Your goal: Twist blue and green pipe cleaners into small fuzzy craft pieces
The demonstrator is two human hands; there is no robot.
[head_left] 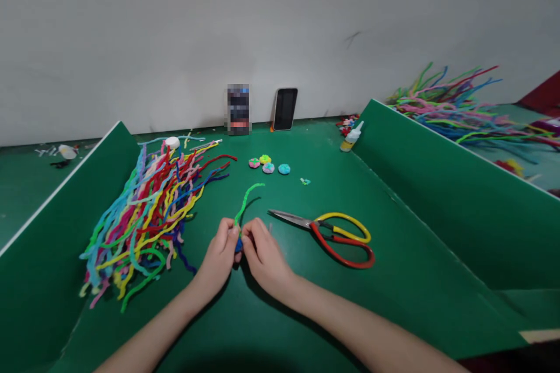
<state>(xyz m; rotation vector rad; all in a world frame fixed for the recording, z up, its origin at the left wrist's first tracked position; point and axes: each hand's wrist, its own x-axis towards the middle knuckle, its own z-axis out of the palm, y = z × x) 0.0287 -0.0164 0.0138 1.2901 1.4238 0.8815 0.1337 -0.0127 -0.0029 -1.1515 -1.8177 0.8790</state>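
A bright green pipe cleaner (245, 201) rises from between my hands, its free end curving right. My left hand (219, 256) pinches its lower part, where it meets a small blue pipe cleaner piece (238, 244). From the other side, my right hand (266, 253) closes its thumb and fingertips on the blue piece, hiding much of it. To the right lie scissors (312, 224) with one yellow and one red handle, the blades toward my hands. Beyond the hands are several small coiled discs (268, 168) in pink, yellow and blue, and a small green-and-white scrap (305, 181).
A heap of coloured pipe cleaners (153, 210) lies on the left, with a white round object (172, 143) behind it. Two phones (285, 109) lean on the back wall. A glue bottle (351, 139) stands by the right green partition (437, 215); more pipe cleaners (464, 111) lie beyond.
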